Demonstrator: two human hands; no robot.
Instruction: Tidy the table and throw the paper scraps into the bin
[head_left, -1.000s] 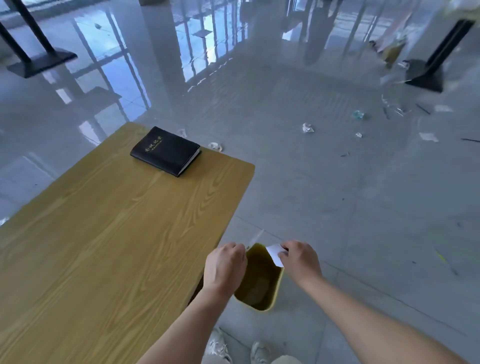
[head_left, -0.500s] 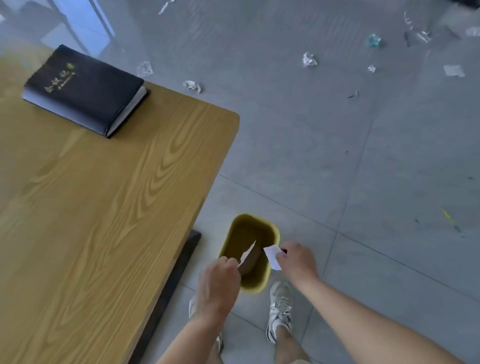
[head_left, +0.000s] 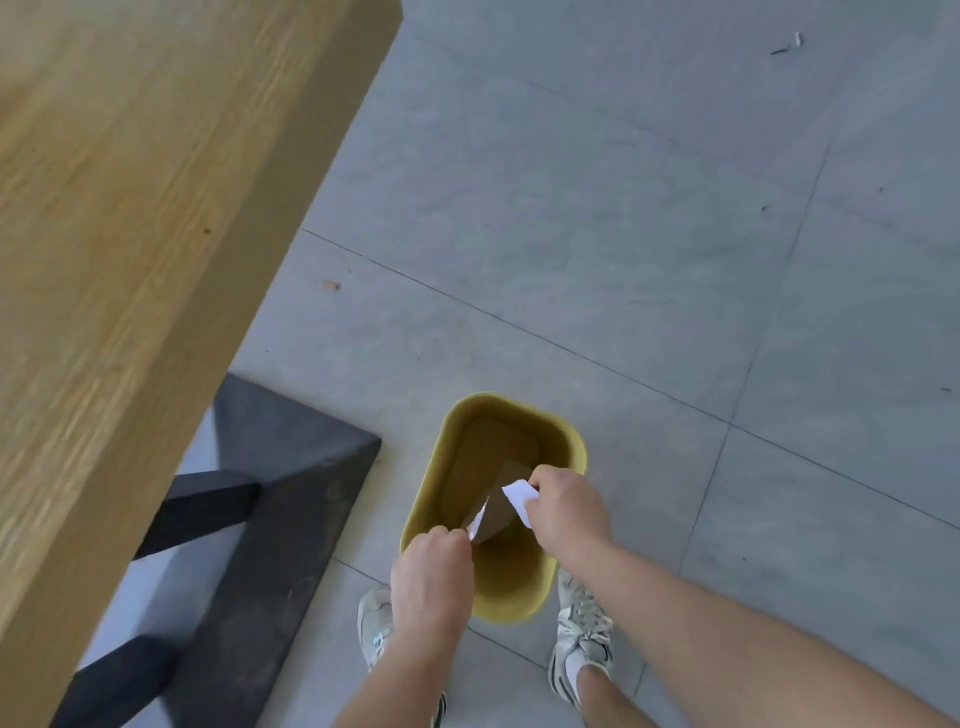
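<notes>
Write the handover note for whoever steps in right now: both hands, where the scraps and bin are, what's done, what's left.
Left hand: pinched shut on a thin white paper scrap, held over the bin's near side.
Right hand: pinched shut on a second white scrap, also over the bin's opening.
Yellow bin: on the floor beside the table, between the person's shoes; something brownish lies inside, not identifiable.
Done: both scraps carried to above the bin.
Left: release both scraps into it. The visible part of the tabletop shows no scraps; the rest is out of view.
</notes>
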